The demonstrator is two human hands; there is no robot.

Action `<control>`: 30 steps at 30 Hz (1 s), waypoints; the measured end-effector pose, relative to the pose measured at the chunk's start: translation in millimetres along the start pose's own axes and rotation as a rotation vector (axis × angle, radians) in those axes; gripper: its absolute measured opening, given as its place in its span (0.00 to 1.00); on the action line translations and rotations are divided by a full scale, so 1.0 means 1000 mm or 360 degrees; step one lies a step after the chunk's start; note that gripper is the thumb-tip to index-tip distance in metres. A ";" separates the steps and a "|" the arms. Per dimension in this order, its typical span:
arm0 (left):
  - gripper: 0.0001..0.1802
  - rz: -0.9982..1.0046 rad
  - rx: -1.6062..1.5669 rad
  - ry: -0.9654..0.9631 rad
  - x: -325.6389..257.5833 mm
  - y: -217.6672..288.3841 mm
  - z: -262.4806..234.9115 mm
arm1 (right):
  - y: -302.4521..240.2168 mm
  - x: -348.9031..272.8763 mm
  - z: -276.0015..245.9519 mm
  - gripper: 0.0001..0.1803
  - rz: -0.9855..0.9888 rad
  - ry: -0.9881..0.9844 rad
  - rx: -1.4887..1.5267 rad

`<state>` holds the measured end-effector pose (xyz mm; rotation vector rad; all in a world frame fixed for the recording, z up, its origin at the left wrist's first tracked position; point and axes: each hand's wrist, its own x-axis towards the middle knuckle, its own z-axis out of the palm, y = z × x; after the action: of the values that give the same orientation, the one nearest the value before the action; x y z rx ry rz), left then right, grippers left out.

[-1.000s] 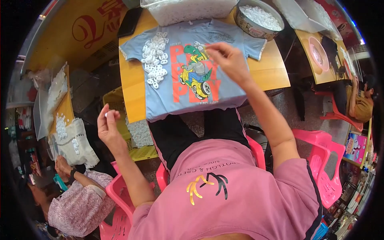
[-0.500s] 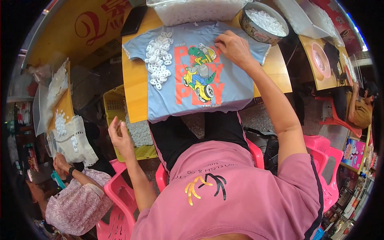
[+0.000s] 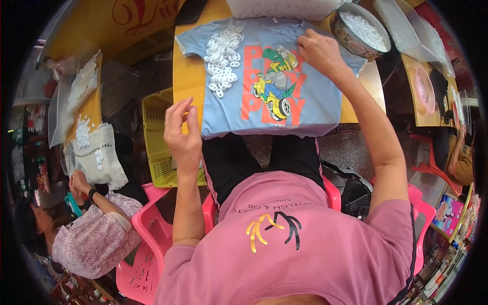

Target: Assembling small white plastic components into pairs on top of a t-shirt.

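A light blue T-shirt (image 3: 222, 101) with a cartoon dinosaur riding a scooter lies spread over the table in front of me. On its left side sits a loose pile of small white oval pieces (image 3: 222, 58), each with dark spots. My right hand (image 3: 320, 53) rests on the shirt near the collar, fingertips bunched together; whether cloth or a small piece is between them is hidden. Above the table's near left edge, my left hand (image 3: 183, 129) is raised with thumb and fingers apart, holding nothing.
A round tin (image 3: 351, 51) full of white pieces stands at the far right, beside a clear plastic bin (image 3: 284, 9). A dark phone (image 3: 190, 11) lies far left. A yellow crate (image 3: 158, 127) stands below left. Another person (image 3: 94, 229) sits at left by a cream cloth (image 3: 104, 152).
My left hand has risen toward the table's near left edge. My right hand stays at the shirt's collar area. The whole view has shifted, moving the table rightward and up.
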<state>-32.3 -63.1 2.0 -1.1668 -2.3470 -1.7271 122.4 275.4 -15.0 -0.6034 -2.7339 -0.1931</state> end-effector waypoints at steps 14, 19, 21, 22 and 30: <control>0.05 0.0229 0.0497 -0.0358 0.023 -0.022 0.036 | 0.011 -0.005 -0.004 0.07 0.0032 -0.0125 0.0109; 0.08 0.0281 0.0651 -0.0362 0.023 -0.021 0.037 | 0.004 -0.007 -0.002 0.07 0.0049 -0.0128 0.0057; 0.08 0.0350 0.0660 -0.0349 0.023 -0.021 0.038 | 0.003 -0.010 0.000 0.07 0.0012 -0.0043 0.0104; 0.08 0.0416 0.0671 -0.0332 0.023 -0.020 0.039 | 0.003 -0.012 0.000 0.07 0.0015 -0.0043 0.0101; 0.07 -0.0058 0.0080 -0.0304 0.015 -0.004 0.040 | 0.009 -0.032 -0.023 0.10 0.0925 -0.0151 0.1600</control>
<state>-29.5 -22.1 -11.2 -1.3450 -2.5166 -1.6231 160.5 266.3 -4.2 -1.0102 -2.1726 1.2605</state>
